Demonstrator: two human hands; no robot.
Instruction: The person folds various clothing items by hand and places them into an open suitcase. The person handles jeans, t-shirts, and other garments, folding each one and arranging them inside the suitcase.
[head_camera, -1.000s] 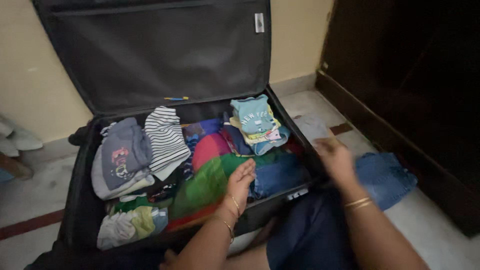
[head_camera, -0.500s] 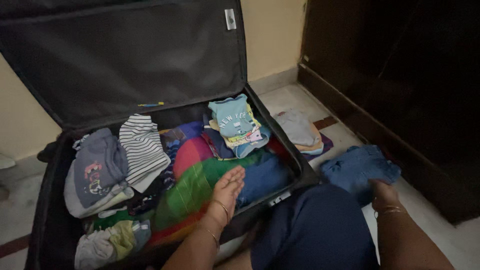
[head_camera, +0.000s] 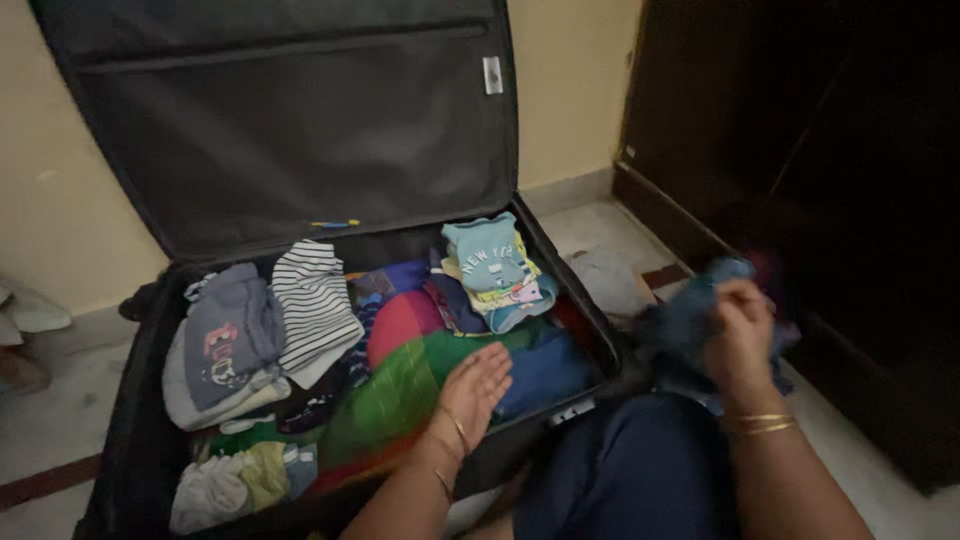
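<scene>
Right hand (head_camera: 738, 335) grips the bunched blue jeans (head_camera: 690, 320) above the floor beside the open suitcase (head_camera: 150, 400), left hand (head_camera: 478, 385) flat, fingers spread, on the green cloth (head_camera: 400, 385); a loose one-handed hold could let the jeans unfold or slip.

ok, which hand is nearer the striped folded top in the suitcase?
Left. The left hand rests flat on the green cloth just right of the striped top; the right hand holds blue denim outside the suitcase.
</scene>
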